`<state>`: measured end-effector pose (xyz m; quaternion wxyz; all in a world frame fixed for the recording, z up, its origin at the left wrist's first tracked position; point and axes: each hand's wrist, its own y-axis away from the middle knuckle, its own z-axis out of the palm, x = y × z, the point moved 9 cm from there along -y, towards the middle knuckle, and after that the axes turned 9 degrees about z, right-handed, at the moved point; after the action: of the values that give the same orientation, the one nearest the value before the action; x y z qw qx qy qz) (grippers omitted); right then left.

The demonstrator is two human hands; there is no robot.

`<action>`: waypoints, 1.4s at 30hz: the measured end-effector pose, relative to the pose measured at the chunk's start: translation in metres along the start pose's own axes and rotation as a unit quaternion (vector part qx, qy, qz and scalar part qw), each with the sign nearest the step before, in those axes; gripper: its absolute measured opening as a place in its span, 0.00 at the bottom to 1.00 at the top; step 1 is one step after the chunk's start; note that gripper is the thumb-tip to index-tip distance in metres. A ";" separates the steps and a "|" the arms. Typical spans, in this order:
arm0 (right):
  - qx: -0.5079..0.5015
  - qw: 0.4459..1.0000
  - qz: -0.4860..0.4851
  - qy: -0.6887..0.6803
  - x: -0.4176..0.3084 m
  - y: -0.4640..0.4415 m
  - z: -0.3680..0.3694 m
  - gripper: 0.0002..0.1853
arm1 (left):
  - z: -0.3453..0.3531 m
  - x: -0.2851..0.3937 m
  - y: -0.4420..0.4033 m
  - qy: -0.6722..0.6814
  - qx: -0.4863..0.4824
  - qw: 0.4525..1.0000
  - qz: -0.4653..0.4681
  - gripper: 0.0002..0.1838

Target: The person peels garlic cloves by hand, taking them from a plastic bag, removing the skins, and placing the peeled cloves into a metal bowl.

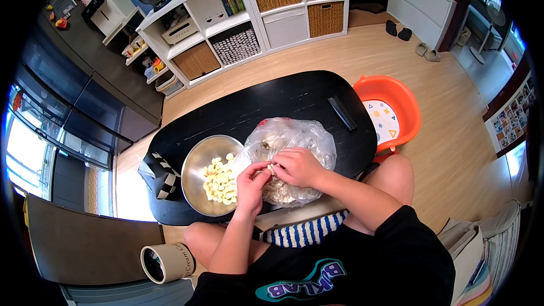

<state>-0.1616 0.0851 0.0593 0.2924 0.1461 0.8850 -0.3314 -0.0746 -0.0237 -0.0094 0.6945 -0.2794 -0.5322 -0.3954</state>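
My left hand and my right hand meet above the near left part of a clear plastic bag. Their fingertips pinch a small pale piece, partly hidden by the fingers; it looks like a garlic clove. Inside the open bag lie whitish bits that look like papery skins. Left of my hands, a steel bowl holds several pale yellow peeled cloves, heaped toward its right side. Bag and bowl rest side by side on the black table.
A dark elongated object lies on the table's right part. Beside the table's right end stands an orange child seat. A checkered item sits at the left edge. A cream bin is on the floor, lower left. White shelves stand beyond.
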 end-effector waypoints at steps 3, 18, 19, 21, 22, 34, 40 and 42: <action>-0.012 1.000 0.023 -0.011 0.002 0.000 0.002 0.08 | 0.001 0.001 0.000 0.002 -0.002 1.000 0.005 0.10; -0.086 0.962 0.153 -0.209 0.025 0.001 0.021 0.11 | -0.001 0.001 -0.003 0.024 0.001 0.999 0.034 0.09; -0.098 0.948 0.181 -0.242 0.029 0.002 0.024 0.10 | -0.001 0.001 -0.003 0.022 0.001 0.999 0.035 0.09; -0.083 0.943 0.185 -0.264 0.030 0.002 0.025 0.09 | -0.001 0.002 -0.003 0.020 0.001 0.999 0.038 0.09; -0.068 0.937 0.188 -0.286 0.032 0.002 0.024 0.08 | -0.001 0.002 -0.003 0.019 0.001 0.999 0.042 0.09; -0.076 0.885 0.227 -0.399 0.042 0.006 0.039 0.07 | -0.002 0.002 -0.003 0.038 0.010 0.999 0.038 0.07; -0.068 0.861 0.231 -0.447 0.044 0.008 0.046 0.08 | -0.003 -0.001 -0.003 0.047 0.007 0.998 0.040 0.06; -0.074 0.851 0.240 -0.461 0.046 0.010 0.049 0.08 | -0.005 -0.003 -0.004 0.047 0.006 0.998 0.039 0.06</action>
<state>-0.1730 0.0624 -0.0038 0.7476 0.1621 0.6077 -0.2134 -0.0757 -0.0288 -0.0133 0.7354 -0.2774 -0.4898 -0.3774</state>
